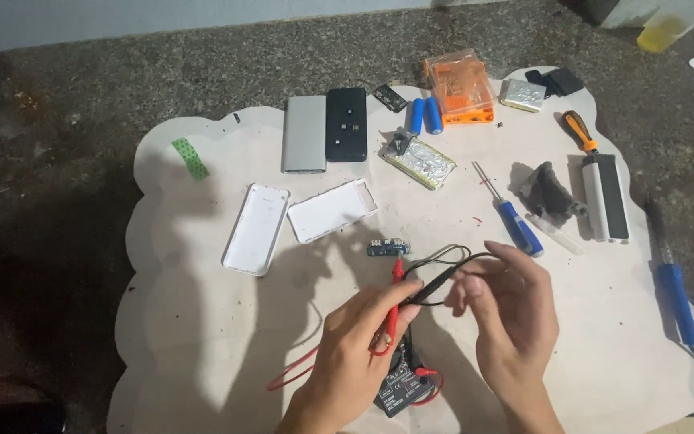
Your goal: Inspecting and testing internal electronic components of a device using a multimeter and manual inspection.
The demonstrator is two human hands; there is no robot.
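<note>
A red probe (393,301) is being gripped by the left hand (359,354), its fingers clenched around the shaft, with the tip being pointed up toward a small blue circuit board (388,247). The board is lying on a scalloped white paper sheet (202,337), just above the probe tip; whether they are touching cannot be told. A black probe (435,283) is being pinched between the thumb and fingertips of the right hand (512,309), just right of the board, its dark lead looping behind. A black multimeter (399,386) is being partly covered by both wrists, below the board, with a red lead (299,371) trailing to its left.

Left of the board, two white plastic shells (257,229) are lying flat. Above the board, a silver power bank (305,133) and a black case (346,124) are lying side by side. Up and right of the board, a foil-wrapped flat pack (423,161) is resting, with two blue cylindrical cells (426,115) and an orange clear box (461,87) beyond it. Right of the board, a blue-handled screwdriver (516,221) is lying. Far left of the board, a green dotted strip of tape (190,157) is sticking to the sheet.
</note>
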